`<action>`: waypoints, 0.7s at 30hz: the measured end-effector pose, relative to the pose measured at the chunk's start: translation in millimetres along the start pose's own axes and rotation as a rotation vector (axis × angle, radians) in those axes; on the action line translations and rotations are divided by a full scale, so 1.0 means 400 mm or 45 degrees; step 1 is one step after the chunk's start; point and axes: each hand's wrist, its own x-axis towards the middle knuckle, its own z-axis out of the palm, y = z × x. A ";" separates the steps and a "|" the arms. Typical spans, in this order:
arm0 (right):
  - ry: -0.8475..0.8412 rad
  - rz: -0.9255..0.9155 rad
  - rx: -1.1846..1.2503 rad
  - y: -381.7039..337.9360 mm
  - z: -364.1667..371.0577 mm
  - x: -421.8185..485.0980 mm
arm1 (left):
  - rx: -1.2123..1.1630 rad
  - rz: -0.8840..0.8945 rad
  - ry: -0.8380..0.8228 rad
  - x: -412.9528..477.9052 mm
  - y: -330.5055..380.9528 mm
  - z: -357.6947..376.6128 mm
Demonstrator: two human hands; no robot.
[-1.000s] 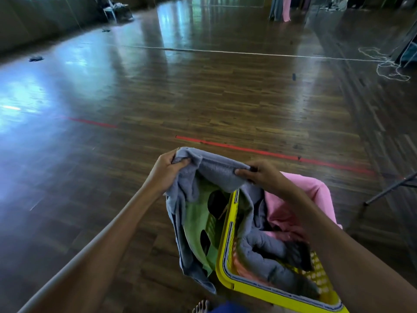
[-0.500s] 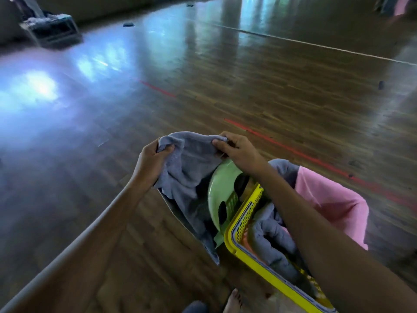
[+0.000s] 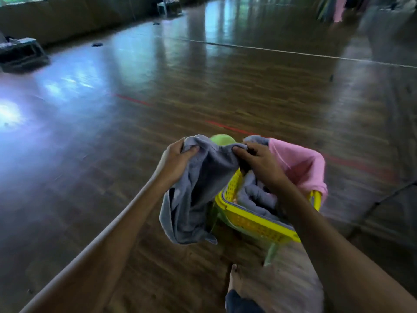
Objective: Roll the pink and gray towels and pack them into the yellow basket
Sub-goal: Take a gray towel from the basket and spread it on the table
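A gray towel (image 3: 194,190) hangs between both hands, left of the yellow basket (image 3: 255,220). My left hand (image 3: 176,161) grips its upper left edge and my right hand (image 3: 259,161) pinches its upper right edge above the basket's rim. A pink towel (image 3: 300,166) drapes over the basket's far right side. More gray cloth (image 3: 255,195) lies bunched inside the basket. A green plastic piece (image 3: 222,139) shows just behind the held towel.
Glossy wooden floor (image 3: 203,91) stretches ahead, crossed by a red line (image 3: 225,126) and a white line (image 3: 293,53). A dark crate (image 3: 21,54) sits far left. My bare foot (image 3: 234,279) stands below the basket. A thin dark metal leg (image 3: 392,195) slants at right.
The view has swung round and the basket now sits lower and more centred. Both hands keep hold of the gray towel's top edge, which has dropped closer to the basket's rim.
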 end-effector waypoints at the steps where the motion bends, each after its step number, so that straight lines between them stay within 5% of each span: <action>1: 0.046 0.026 0.001 0.002 -0.029 -0.047 | 0.001 0.020 -0.055 -0.016 0.016 0.043; 5: 0.284 0.154 0.070 -0.002 -0.168 -0.217 | -0.083 0.074 -0.278 -0.063 0.084 0.236; 12: 0.739 0.051 -0.042 -0.016 -0.523 -0.426 | -0.136 0.217 -0.636 -0.113 0.262 0.642; 21: 0.943 0.110 -0.165 0.063 -1.150 -0.469 | -0.114 0.294 -0.854 0.039 0.515 1.235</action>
